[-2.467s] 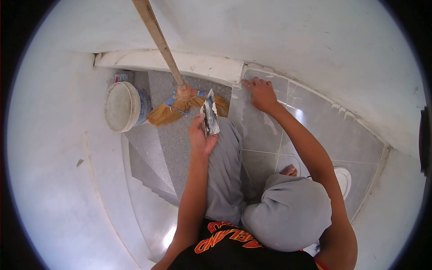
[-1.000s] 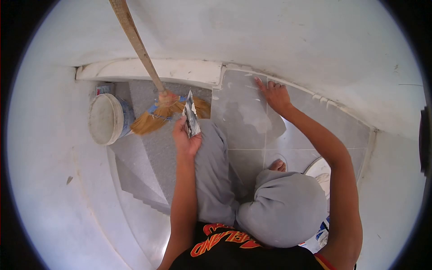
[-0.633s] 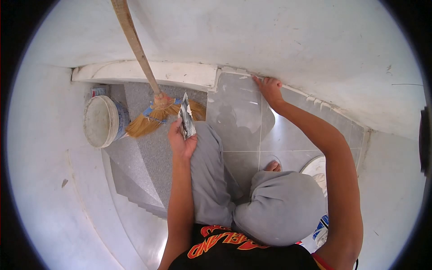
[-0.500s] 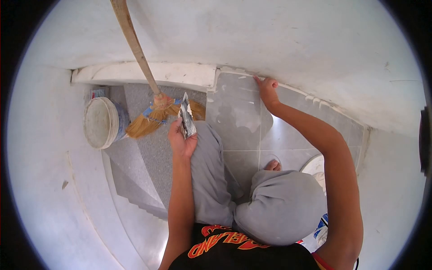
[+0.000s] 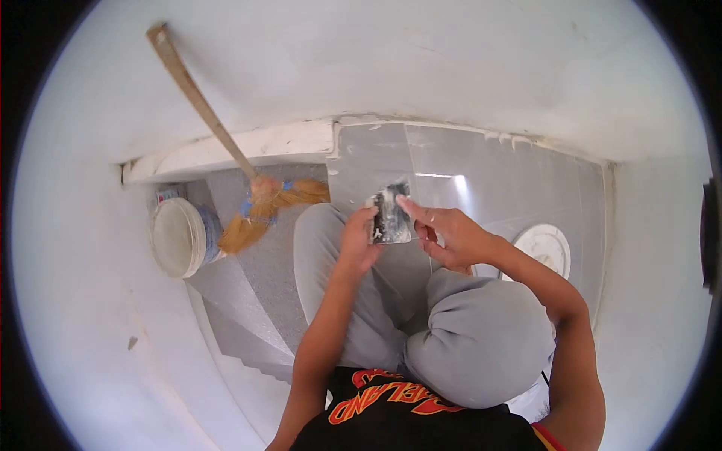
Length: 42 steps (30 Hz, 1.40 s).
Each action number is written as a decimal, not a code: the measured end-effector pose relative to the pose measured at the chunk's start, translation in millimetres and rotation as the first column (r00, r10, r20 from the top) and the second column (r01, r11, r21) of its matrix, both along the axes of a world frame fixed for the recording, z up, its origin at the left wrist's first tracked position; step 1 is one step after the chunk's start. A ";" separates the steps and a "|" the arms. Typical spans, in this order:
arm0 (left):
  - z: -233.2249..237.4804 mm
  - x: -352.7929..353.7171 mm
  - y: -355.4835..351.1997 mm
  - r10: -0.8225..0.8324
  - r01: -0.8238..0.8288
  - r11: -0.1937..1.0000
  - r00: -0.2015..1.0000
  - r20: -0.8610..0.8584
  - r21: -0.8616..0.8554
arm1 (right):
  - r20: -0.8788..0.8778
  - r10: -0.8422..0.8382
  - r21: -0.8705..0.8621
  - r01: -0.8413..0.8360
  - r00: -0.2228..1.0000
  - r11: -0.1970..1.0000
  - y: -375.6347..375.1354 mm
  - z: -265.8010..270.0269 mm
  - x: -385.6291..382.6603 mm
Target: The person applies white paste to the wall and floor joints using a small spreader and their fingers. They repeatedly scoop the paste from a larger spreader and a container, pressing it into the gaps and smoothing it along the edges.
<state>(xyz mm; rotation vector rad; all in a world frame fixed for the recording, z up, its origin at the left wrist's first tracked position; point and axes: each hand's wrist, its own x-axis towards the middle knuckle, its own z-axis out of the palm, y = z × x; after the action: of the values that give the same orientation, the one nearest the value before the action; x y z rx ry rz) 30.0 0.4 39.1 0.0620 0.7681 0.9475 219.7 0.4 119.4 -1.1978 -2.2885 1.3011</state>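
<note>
It looks like a stair landing inside a building, with finishing work under way — grey, wedge-shaped steps (image 5: 233,308) lie beside large grey floor tiles (image 5: 519,188), closed in by plain white walls (image 5: 481,68) with scuffs and rough lower edges. White smears (image 5: 505,139) show where tile meets wall, and a flat blade (image 5: 391,218) is coated in white paste — a bucket (image 5: 198,237) and straw broom (image 5: 256,207) are on the steps
</note>
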 end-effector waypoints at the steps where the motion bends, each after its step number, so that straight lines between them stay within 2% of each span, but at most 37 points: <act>1: 2.4 3.6 -2.2 -0.035 0.035 0.999 0.999 -0.001 0.002 | 0.030 -0.013 -0.041 0.015 0.999 0.999 -9.7 -1.3 5.8; 2: 5.4 7.7 -5.0 0.004 -0.008 0.999 0.996 -0.087 -0.051 | 0.037 -0.063 -0.041 0.064 0.997 0.997 -17.5 -6.9 13.5; 3: 6.1 14.4 -9.3 0.017 -0.034 0.994 0.986 -0.168 -0.102 | 0.148 -0.072 0.184 0.044 0.986 0.982 -26.7 -17.3 24.2; 4: -7.0 5.0 -10.9 0.014 -0.016 0.999 0.998 -0.068 -0.027 | 0.279 -0.119 0.387 0.001 0.953 0.922 -40.8 -26.1 40.8; 5: -22.7 -5.8 -9.1 -0.004 0.002 0.999 0.999 0.045 0.038 | 0.314 -0.209 0.380 0.079 0.926 0.922 -57.7 -29.3 57.1; 6: -2.8 4.4 -10.2 0.085 -0.085 0.996 0.988 -0.129 0.005 | 0.381 -0.268 0.325 0.143 0.885 0.935 -76.1 -30.8 73.4; 8: -4.9 -6.4 -7.5 -0.040 0.041 0.998 0.998 -0.047 0.039 | 0.441 -0.415 0.247 0.337 0.796 0.908 -125.3 -57.3 107.9; 9: -5.7 -6.3 -8.1 -0.069 0.071 0.996 0.997 -0.033 0.058 | 0.461 -0.456 0.245 0.385 0.762 0.890 -150.5 -64.4 123.9; 11: -13.1 -2.1 -8.7 -0.154 0.151 0.984 0.988 0.018 0.089 | 0.439 -0.744 0.274 0.714 0.504 0.644 -196.5 -75.2 151.5; 13: -11.8 0.1 -1.2 -0.217 0.210 0.970 0.975 0.045 0.125 | 0.490 -0.857 0.363 0.857 0.158 0.366 -238.1 -100.4 174.8; 15: -10.8 18.4 -2.2 -0.137 0.150 0.987 0.974 -0.178 0.063 | 0.542 -0.840 0.355 0.913 -0.026 0.200 -271.5 -105.3 195.3; 16: -7.7 27.9 -2.5 -0.150 0.164 0.985 0.972 -0.180 0.062 | 0.543 -0.839 0.353 0.916 -0.037 0.189 -283.6 -109.5 197.4; 18: 10.9 58.0 -6.1 -0.212 0.220 0.975 0.947 -0.241 0.010 | 0.572 -0.784 0.311 0.948 -0.242 -0.066 -301.3 -120.3 198.8; 19: 9.5 69.4 -7.6 -0.212 0.221 0.975 0.947 -0.242 0.012 | 0.571 -0.784 0.310 0.948 -0.242 -0.067 -309.5 -130.4 196.7; 21: -1.6 91.6 -9.9 -0.301 0.314 0.948 0.940 -0.159 0.059 | 0.498 -0.814 0.412 0.908 -0.297 -0.079 -326.3 -163.7 187.7; 22: -16.8 109.3 -13.7 -0.339 0.351 0.936 0.921 -0.190 0.032 | 0.498 -0.817 0.413 0.908 -0.291 -0.072 -332.9 -185.5 189.6; 23: -32.5 127.5 -17.8 -0.379 0.389 0.921 0.899 -0.220 0.003 | 0.411 -0.806 0.277 0.901 -0.426 -0.335 -338.9 -208.6 190.0; 24: -37.5 143.4 -23.6 -0.412 0.417 0.909 0.886 -0.212 -0.020 | 0.347 -0.753 0.105 0.821 -0.559 -0.561 -340.9 -219.7 190.0; 25: -40.4 158.3 -30.7 -0.444 0.445 0.894 0.872 -0.204 -0.044 | 0.348 -0.757 0.103 0.825 -0.553 -0.556 -337.4 -211.9 187.8; 26: -45.3 172.2 -37.1 -0.494 0.486 0.869 0.856 -0.153 -0.093 | 0.256 -0.736 -0.169 0.720 -0.627 -0.673 -331.3 -197.5 183.7; 27: -50.7 184.5 -44.5 -0.541 0.526 0.839 0.835 -0.099 -0.140 | 0.189 -0.681 -0.438 0.560 -0.707 -0.703 -327.3 -187.8 180.2; 28: -55.5 194.8 -52.8 -0.576 0.567 0.815 0.815 -0.061 -0.121 | 0.193 -0.686 -0.440 0.563 -0.702 -0.700 -333.3 -187.1 184.6; 30: -75.9 214.2 -72.4 -0.620 0.614 0.783 0.783 -0.047 -0.096 | 0.267 -0.706 -0.667 0.404 -0.656 -0.627 -351.6 -192.9 205.9; 31: -82.9 224.6 -80.9 -0.626 0.621 0.779 0.776 -0.071 -0.088 | 0.260 -0.723 -0.672 0.418 -0.640 -0.611 -346.2 -182.4 208.9; 33: -72.6 235.8 -93.4 -0.610 0.609 0.784 0.792 0.027 -0.123 | 0.338 -0.650 -0.713 0.266 -0.681 -0.649 -329.2 -147.2 208.0; 34: -103.6 238.7 -104.9 -0.608 0.606 0.793 0.794 0.006 0.063 | 0.337 -0.669 -0.719 0.278 -0.662 -0.637 -320.9 -140.7 210.9; 35: -136.4 240.3 -115.0 -0.605 0.591 0.770 0.796 -0.018 0.242 | 0.255 -0.773 -0.668 0.472 -0.582 -0.575 -315.3 -136.3 213.2; 36: -138.4 242.2 -118.9 -0.592 0.580 0.779 0.806 -0.027 0.237 | 0.184 -0.858 -0.594 0.642 -0.480 -0.486 -311.8 -136.2 213.5; 37: -140.0 243.7 -123.7 -0.603 0.571 0.768 0.797 0.026 0.291 | 0.192 -0.862 -0.598 0.640 -0.469 -0.482 -308.7 -138.7 215.0; 38: -138.4 243.5 -124.7 -0.617 0.559 0.754 0.783 0.080 0.344 | 0.176 -0.958 0.004 0.974 -0.225 -0.228 -301.0 -138.6 218.8; 39: -137.3 244.3 -122.4 -0.613 0.557 0.758 0.786 0.079 0.339 | 0.312 -0.950 0.582 0.791 -0.002 0.189 -293.9 -138.0 222.8; 40: -136.0 247.5 -119.1 -0.600 0.596 0.798 0.777 0.191 0.085 | 0.313 -0.950 0.580 0.792 0.000 0.191 -288.6 -136.7 224.9; 41: -130.8 249.9 -116.6 -0.557 0.618 0.767 0.775 0.297 -0.173 | 0.358 -0.925 0.624 0.705 0.125 0.337 -271.0 -118.9 217.9; 42: -121.6 250.7 -115.4 -0.554 0.616 0.768 0.777 0.299 -0.175 | 0.413 -0.878 0.654 0.592 0.243 0.471 -255.2 -109.3 212.8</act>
<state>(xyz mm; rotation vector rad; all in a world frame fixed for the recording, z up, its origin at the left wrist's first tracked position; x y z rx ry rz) 280.7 -114.9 -82.6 -0.0406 0.5931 0.2315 432.6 -254.8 10.1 -2.5092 -1.5979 -0.0643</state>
